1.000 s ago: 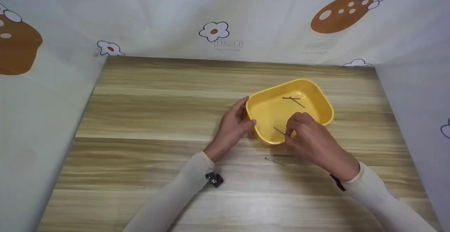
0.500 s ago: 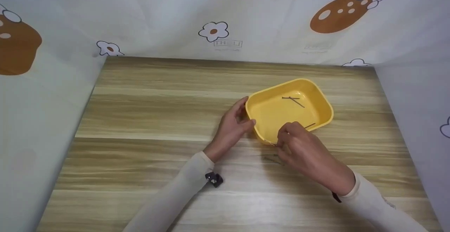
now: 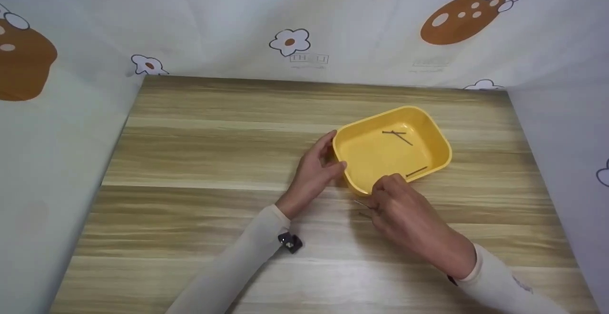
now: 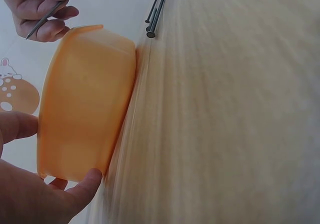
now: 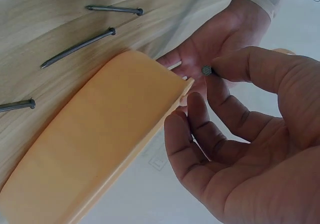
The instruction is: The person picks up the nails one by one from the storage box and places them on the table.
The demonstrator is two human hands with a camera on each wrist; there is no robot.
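Note:
The yellow plastic box (image 3: 349, 181) has its left end in my left hand (image 3: 311, 173), thumb on one side and fingers on another. Between thumb and fingertip, my right hand (image 3: 411, 219) pinches a nail (image 4: 47, 15) just outside the near rim. Its head faces the camera in the right wrist view. Inside the box, two nails (image 3: 403, 138) meet toward the back, and another nail (image 3: 417, 171) lies along the near wall. In front of the box, loose nails (image 5: 77, 47) lie on the table; in the head view my right hand partly hides them.
The wood-grain table (image 3: 200, 161) carries the box right of its middle. Pale cloth (image 3: 228, 19) printed with flowers and rabbits rises behind the table and along its sides.
My right hand has moved left and toward me, bringing the pinched nail from over the box to outside its near rim. The nail along the near wall has come into view.

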